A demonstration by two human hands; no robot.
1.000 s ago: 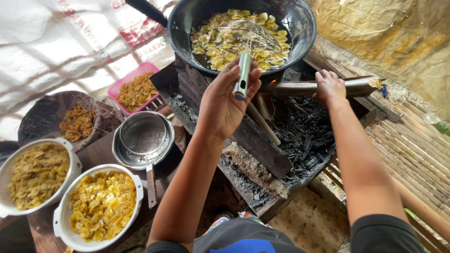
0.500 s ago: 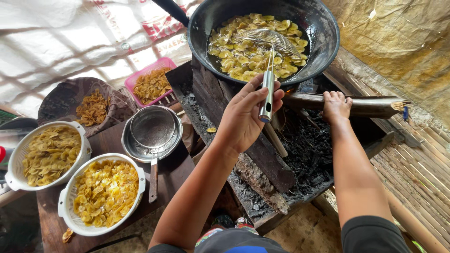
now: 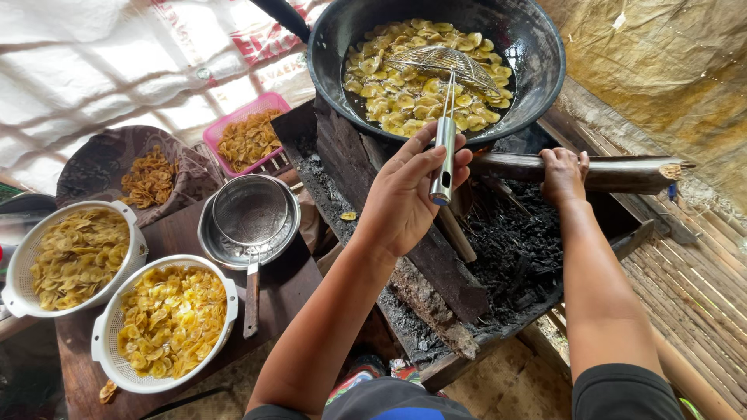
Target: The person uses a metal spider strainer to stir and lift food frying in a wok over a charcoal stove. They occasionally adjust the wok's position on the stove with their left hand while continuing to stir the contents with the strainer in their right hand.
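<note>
Steel wire skimmer point(image 3: 443, 85): we grip its handle in our left hand point(image 3: 408, 194), its long axis running far into the black wok point(image 3: 537, 70); our right hand point(image 3: 564, 173) clasps the firewood log point(image 3: 622, 173).

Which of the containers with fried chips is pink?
The small square basket at the back, beside the black wok. The two colanders in front are white and round, and the fourth heap lies on a dark tray.
</note>
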